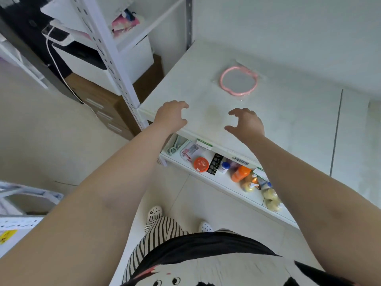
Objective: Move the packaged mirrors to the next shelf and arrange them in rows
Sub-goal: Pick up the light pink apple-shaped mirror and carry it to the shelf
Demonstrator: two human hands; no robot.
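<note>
Both hands, left hand [172, 115] and right hand [246, 122], hover empty, fingers loosely curled, near the packaged mirror [239, 80].

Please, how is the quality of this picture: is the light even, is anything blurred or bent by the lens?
Head view: soft, even light with only faint shadows; the wide lens bows the shelf edge and swells the forearms near the camera; the pink packaged mirror looks slightly soft, its wrapper hardly visible; the left hand and right hand are fairly sharp.

On the white flat shelf board [278, 112] lies a pink-rimmed round mirror in clear plastic wrap [238, 81]; below that board sit an orange round container [201, 164] and black-and-white striped trousers [158, 232].
</note>
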